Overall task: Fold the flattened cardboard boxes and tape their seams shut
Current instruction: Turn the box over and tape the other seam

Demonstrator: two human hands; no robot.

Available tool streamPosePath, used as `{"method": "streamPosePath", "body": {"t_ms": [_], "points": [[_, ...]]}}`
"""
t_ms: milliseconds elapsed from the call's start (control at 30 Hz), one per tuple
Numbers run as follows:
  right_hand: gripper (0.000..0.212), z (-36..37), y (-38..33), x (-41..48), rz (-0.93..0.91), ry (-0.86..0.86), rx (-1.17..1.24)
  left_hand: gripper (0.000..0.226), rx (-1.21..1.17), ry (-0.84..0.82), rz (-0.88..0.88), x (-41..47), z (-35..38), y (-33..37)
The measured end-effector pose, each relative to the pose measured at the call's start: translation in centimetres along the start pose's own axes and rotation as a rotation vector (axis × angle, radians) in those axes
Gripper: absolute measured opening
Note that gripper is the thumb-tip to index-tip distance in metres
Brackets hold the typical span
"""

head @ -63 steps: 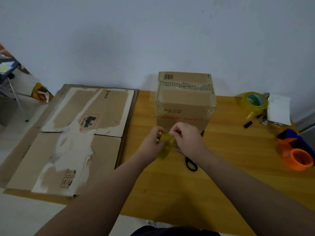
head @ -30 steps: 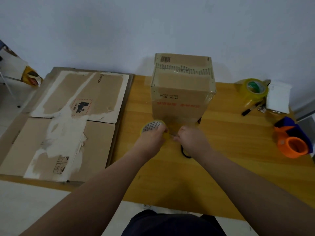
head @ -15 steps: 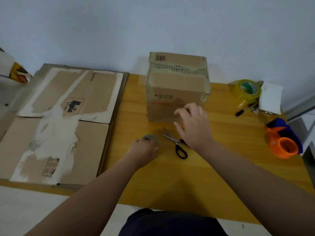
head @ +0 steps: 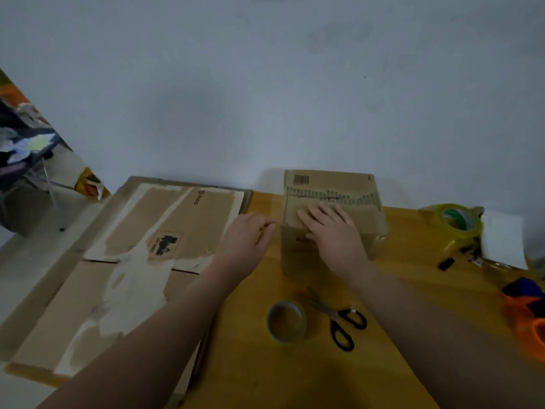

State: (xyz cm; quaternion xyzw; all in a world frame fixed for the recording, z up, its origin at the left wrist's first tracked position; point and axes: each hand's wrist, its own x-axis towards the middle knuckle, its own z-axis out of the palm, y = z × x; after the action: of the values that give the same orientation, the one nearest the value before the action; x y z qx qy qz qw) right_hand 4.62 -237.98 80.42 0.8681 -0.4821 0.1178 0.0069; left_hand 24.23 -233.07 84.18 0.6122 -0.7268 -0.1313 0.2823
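Note:
A folded cardboard box (head: 354, 190) stands upright at the back of the wooden table (head: 413, 278), its top seam taped. My right hand (head: 330, 228) lies flat on the box's top front edge, fingers straight. My left hand (head: 250, 234) hovers just left of the box over the table, fingers loosely extended, holding nothing that I can see. A small yellow tape roll (head: 285, 321) lies on the table in front of the box, with black-handled scissors (head: 339, 318) to its right. Flattened cardboard sheets (head: 141, 261) with torn white patches lie at the left.
A larger yellow tape roll (head: 455, 224) sits at the back right beside a white paper pad (head: 504, 239) and a black marker (head: 446, 263). An orange and blue tape dispenser (head: 528, 317) is at the right edge. The wall is close behind the box.
My left hand has let go of the small tape roll, which now lies on the table, and moved up beside the box. My right hand went from above the scissors onto the box top.

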Motion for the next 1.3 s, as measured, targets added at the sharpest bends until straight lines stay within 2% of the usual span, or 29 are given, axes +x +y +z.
{"method": "streamPosePath", "body": {"t_ms": [100, 167, 233, 267, 300, 333, 367, 400, 433, 500, 567, 633, 767, 900, 967, 1033, 1067, 1200, 1233, 1300], "points": [[0.062, -0.6, 2.8, -0.9, -0.227, 0.028, -0.036, 0.027, 0.023, 0.046, -0.023, 2.3, -0.4, 0.2], [0.069, -1.4, 4.5, -1.6, -0.275, 0.078, -0.022, 0.033, 0.058, 0.029, -0.059, 4.2, -0.7, 0.7], [0.054, -2.1, 5.3, -2.2, -0.29, 0.158, -0.023, 0.039, 0.081, -0.06, -0.1, 6.3, -0.6, 1.1], [0.034, -2.5, 5.5, -2.6, -0.255, 0.159, -0.009, 0.041, 0.067, -0.132, -0.138, 7.2, -0.3, 1.1], [0.028, -2.6, 5.8, -2.7, -0.165, 0.178, 0.05, 0.043, 0.033, -0.208, -0.183, 7.9, 0.0, 1.2], [0.048, -2.8, 6.0, -2.9, -0.04, 0.151, 0.123, 0.043, -0.027, -0.275, -0.233, 8.4, 0.4, 1.2], [0.053, -2.6, 6.2, -3.2, 0.022, 0.151, 0.185, 0.042, -0.092, -0.321, -0.273, 8.6, 0.7, 1.2], [0.039, -2.6, 6.3, -3.6, 0.075, 0.165, 0.206, 0.041, -0.141, -0.339, -0.294, 8.5, 1.1, 1.2], [0.027, -2.0, 6.7, -3.9, 0.1, 0.175, 0.224, 0.041, -0.164, -0.335, -0.291, 8.3, 1.4, 1.3], [0.039, -1.8, 6.8, -4.3, 0.28, 0.109, 0.371, 0.043, -0.182, -0.3, -0.269, 7.7, 1.9, 1.5], [0.041, -2.1, 6.8, -4.1, 0.454, 0.079, 0.588, 0.04, -0.22, -0.256, -0.257, 7.0, 2.1, 1.8], [0.04, -2.6, 6.7, -4.0, 0.518, 0.072, 0.713, 0.035, -0.248, -0.181, -0.246, 5.9, 2.5, 1.7], [0.043, -3.1, 6.5, -4.8, 0.675, 0.03, 1.219, 0.036, -0.353, -0.086, -0.278, 3.6, 4.1, 0.8], [0.052, -2.1, 5.5, -5.9, 0.774, 0.121, 1.395, 0.043, -0.468, -0.034, -0.347, 2.0, 5.7, 0.7], [0.057, -1.0, 5.1, -6.4, 0.776, 0.074, 1.529, 0.041, -0.606, -0.048, -0.355, 1.4, 6.0, 1.2], [0.056, 0.3, 4.5, -6.9, 0.773, -0.041, 1.499, 0.04, -0.669, -0.083, -0.35, 1.1, 6.1, 1.4], [0.053, 0.8, 4.2, -7.1, 0.786, -0.031, 1.454, 0.04, -0.66, -0.1, -0.342, 1.1, 6.1, 1.4], [0.026, -0.1, 4.7, -6.2, 0.983, 0.387, 1.252, 0.057, -0.464, -0.131, -0.257, 1.2, 6.2, 0.7], [0.027, -0.5, 5.4, -5.8, 0.976, 0.389, 1.252, 0.06, -0.437, -0.127, -0.244, 1.3, 6.2, 0.7], [0.042, -0.7, 6.8, -4.9, 0.88, 0.276, 1.308, 0.062, -0.439, -0.147, -0.253, 1.7, 6.3, 1.1]]}}
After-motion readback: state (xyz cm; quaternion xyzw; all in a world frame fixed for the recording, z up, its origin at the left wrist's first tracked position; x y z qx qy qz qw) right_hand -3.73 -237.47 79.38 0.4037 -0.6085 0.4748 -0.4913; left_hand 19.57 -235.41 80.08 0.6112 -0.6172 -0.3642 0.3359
